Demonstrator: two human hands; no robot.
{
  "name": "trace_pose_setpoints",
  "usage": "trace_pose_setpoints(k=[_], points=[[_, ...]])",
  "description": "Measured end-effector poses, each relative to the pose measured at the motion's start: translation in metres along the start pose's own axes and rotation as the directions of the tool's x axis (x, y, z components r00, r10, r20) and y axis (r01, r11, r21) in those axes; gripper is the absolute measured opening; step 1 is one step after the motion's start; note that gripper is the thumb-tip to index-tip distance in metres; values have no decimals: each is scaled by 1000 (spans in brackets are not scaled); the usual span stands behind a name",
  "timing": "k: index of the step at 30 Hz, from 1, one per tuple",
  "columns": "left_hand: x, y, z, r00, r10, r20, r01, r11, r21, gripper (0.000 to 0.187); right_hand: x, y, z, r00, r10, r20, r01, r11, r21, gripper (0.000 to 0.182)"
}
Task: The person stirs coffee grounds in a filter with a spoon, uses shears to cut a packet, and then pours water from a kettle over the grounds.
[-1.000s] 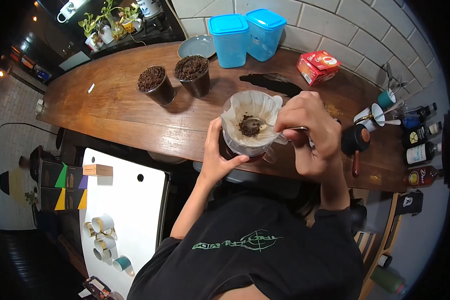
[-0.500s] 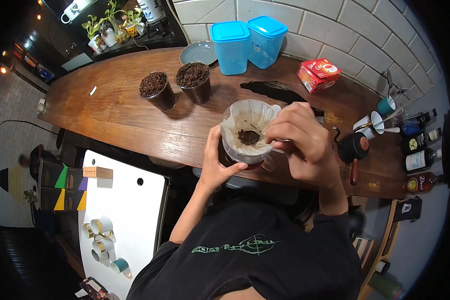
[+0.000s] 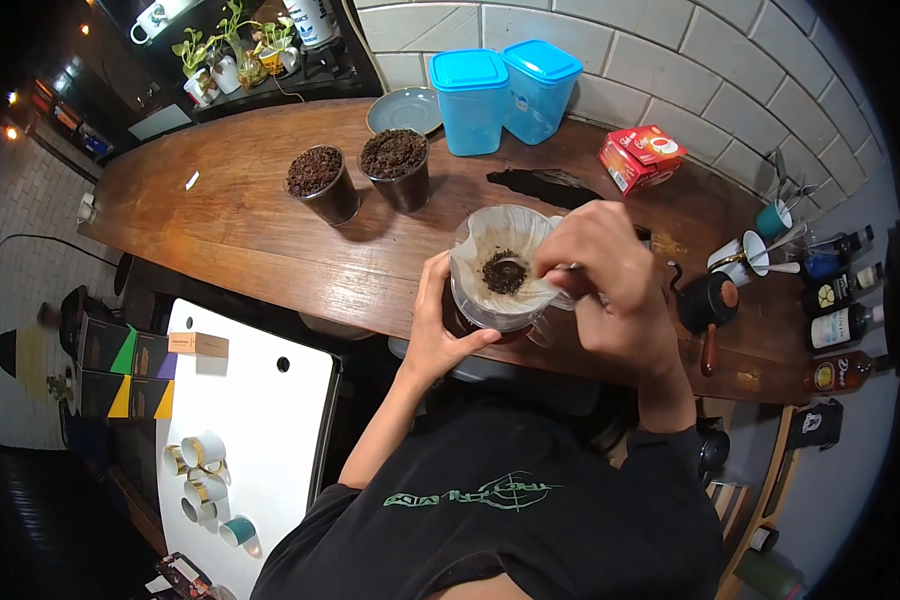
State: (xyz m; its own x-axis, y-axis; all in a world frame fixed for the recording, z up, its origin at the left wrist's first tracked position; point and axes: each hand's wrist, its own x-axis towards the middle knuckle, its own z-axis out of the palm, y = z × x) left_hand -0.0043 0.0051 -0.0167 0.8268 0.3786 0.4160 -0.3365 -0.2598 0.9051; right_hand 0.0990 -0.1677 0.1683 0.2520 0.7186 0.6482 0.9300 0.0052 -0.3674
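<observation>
Wood counter [image 3: 240, 235] w/ 2 cups [image 3: 322, 185], blue tubs [image 3: 473, 88], red box [image 3: 640, 158].

Warm overhead light falls on the wooden counter [image 3: 260, 235], brightest at its middle, with a soft sheen along the near edge. The two cups of grounds [image 3: 360, 185] cast short shadows to their right. Fisheye distortion bends the counter's ends, black vignetting fills the corners, and the far-left room lies dim with small glaring lamps.

2 cups [image 3: 360, 182] behind dripper [image 3: 500, 270] (on counter [image 3: 240, 230]).
</observation>
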Motion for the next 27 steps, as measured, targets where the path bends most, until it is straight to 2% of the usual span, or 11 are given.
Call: trace_pose_setpoints(k=[4, 6, 9, 12, 15, 19, 21, 24, 27], points=[[1, 4, -1, 1000, 12, 6, -12, 999, 50, 102, -3, -3, 0, 1000, -17, -7, 17, 998, 68, 22], [2, 5, -1, 1000, 27, 6, -27, 996, 79, 102, -3, -2, 0, 996, 15, -85, -10, 998, 55, 22], [3, 4, 0, 999, 49, -11, -48, 997, 59, 102, 0, -3, 1, 999, 19, -35, -19, 1000, -9, 23], [3, 4, 0, 999, 54, -9, -54, 998, 36, 101, -2, -2, 0, 1000, -25, -3, 25, 999, 24, 23], [2, 5, 1, 999, 50, -13, -49, 997, 51, 101, -4, -2, -6, 996, -25, -84, 31, 997, 66, 23], [1, 1, 0, 999, 38, -4, -38, 999, 35, 102, -4, -2, -5, 997, -18, -70, 25, 994, 110, 21], [0, 1, 1, 1000, 25, -7, -25, 999, 25, 102, -3, 0, 1, 997, -10, -75, 10, 1000, 4, 20], [0, 1, 1, 1000, 23, -12, -22, 999, 30, 103, -7, 3, -2, 988, 0, -157, 1, 1000, 9, 19], [0, 1, 1, 1000, 29, -6, -28, 998, 52, 103, -6, 2, -1, 993, -14, -120, 10, 1000, -27, 19]])
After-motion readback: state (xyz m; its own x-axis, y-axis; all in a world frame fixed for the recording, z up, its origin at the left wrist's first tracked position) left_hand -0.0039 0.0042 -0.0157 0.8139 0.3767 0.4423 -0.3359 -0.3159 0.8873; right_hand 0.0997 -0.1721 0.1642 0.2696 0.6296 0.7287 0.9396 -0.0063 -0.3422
